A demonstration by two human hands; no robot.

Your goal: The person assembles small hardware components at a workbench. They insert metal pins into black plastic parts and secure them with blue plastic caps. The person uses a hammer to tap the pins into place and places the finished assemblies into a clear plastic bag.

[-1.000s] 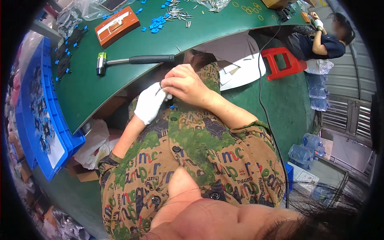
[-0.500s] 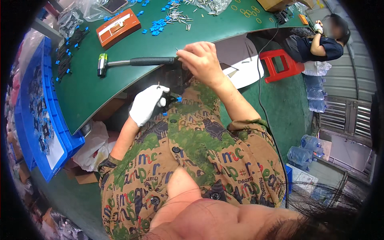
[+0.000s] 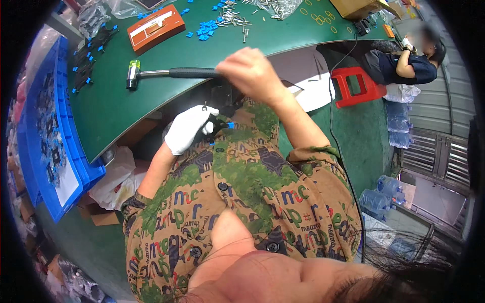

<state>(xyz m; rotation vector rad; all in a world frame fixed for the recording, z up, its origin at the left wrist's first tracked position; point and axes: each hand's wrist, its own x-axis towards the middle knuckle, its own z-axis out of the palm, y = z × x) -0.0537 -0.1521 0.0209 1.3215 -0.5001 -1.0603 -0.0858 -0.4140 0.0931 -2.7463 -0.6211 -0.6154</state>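
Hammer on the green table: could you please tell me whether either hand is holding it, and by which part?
The right hand grips the hammer at the end of its black handle; the gloved left hand holds a small black part.

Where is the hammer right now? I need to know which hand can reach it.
In the head view, the hammer lies on the green table, its head toward the left; the right hand rests on its black handle end.

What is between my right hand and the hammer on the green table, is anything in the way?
Nothing visible. The right hand is already at the black grip end of the hammer, which lies flat on the green table near its front edge. The gloved left hand is lower down, holding a small black part, clear of the hammer.
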